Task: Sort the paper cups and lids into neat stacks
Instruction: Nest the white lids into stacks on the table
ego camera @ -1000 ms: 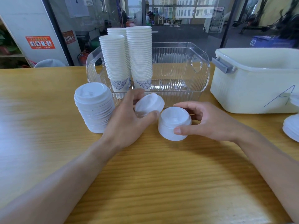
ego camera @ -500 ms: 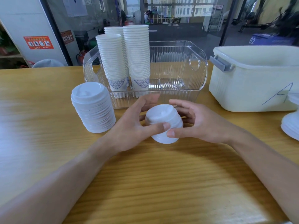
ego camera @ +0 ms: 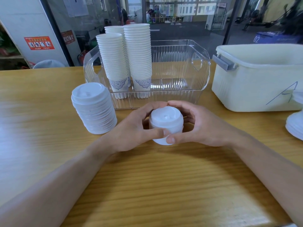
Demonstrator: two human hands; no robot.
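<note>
Far left of the table (ego camera: 32, 128) is bare wood right to the edge, lots of room there. Next we see the tall lid stack (ego camera: 93, 108) standing upright, just left of the clear bin (ego camera: 180, 68) and near our left hand (ego camera: 136, 128). In the bin's left end stand the cup stacks (ego camera: 127, 59), upright, touching each other; rest of the bin is open. Centre: the short lid stack (ego camera: 166, 123) sits on the table just in front of the bin, both hands wrapped around it. The left hand is curled on its left side and the right hand (ego camera: 196, 126) on its right, with thumbs meeting in front and fingertips meeting behind. Right of that is the white tub (ego camera: 254, 82), closing off that side. More lids (ego camera: 295, 125) are cut by the right frame edge. Near table edge open, only our forearms crossing it.
</note>
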